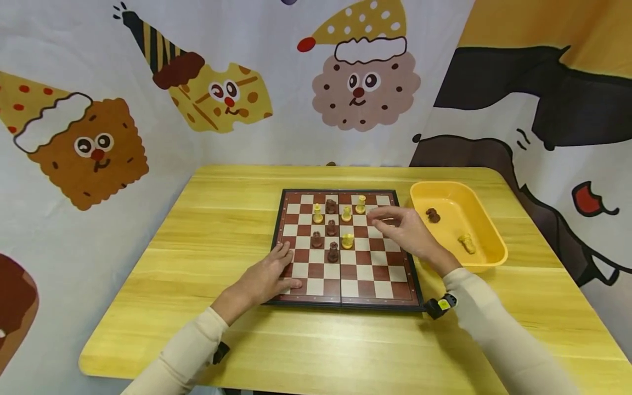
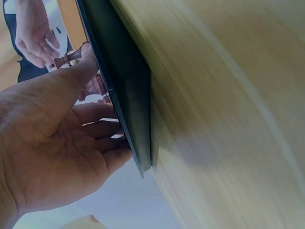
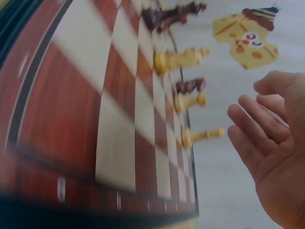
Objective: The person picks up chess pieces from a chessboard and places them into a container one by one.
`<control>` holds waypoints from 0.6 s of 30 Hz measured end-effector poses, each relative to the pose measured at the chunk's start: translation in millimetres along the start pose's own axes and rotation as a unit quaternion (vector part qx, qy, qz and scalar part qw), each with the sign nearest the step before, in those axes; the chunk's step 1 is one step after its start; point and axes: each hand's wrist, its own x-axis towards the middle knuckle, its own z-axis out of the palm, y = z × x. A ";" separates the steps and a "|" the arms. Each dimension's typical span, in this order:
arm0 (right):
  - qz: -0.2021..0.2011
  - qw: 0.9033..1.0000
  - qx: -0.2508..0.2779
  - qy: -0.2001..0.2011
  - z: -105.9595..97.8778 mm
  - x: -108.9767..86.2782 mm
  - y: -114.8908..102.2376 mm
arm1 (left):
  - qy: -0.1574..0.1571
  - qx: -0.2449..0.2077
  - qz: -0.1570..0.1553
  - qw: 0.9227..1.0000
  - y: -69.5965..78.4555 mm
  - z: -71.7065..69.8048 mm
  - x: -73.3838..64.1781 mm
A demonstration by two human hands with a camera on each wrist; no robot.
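A red-and-white chessboard (image 1: 356, 288) with a dark rim lies on the table. Several dark brown and yellow chess pieces stand on it, among them a dark piece (image 1: 333, 252) near the fold and a yellow piece (image 1: 361, 205) toward the back right. My left hand (image 1: 269, 274) rests on the board's left edge with its fingers spread; the left wrist view has its fingertips on the rim. Over the board's right side hovers my right hand (image 1: 408, 230), fingers loosely bent and nothing between them. In the right wrist view this hand (image 3: 276, 138) is apart from the yellow pieces.
Right of the board stands a yellow plastic tray (image 1: 481, 214). A brown chess piece (image 1: 433, 215) and a yellow chess piece (image 1: 466, 243) lie in it. The wooden table (image 1: 197, 230) meets a curtain (image 1: 291, 137) printed with cartoon figures at the back.
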 end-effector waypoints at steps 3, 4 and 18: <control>-0.008 1.000 0.013 -0.011 14.1 5.2 -4.3 | 0.001 0.000 -0.001 1.000 -0.6 -1.1 -1.8; -0.008 1.000 0.009 -0.017 18.5 6.7 -5.1 | 0.000 0.002 -0.001 1.000 -0.7 -1.2 -2.2; 0.034 0.992 -0.048 -0.108 52.1 14.0 -4.7 | -0.015 0.029 -0.004 0.999 4.5 -3.7 0.3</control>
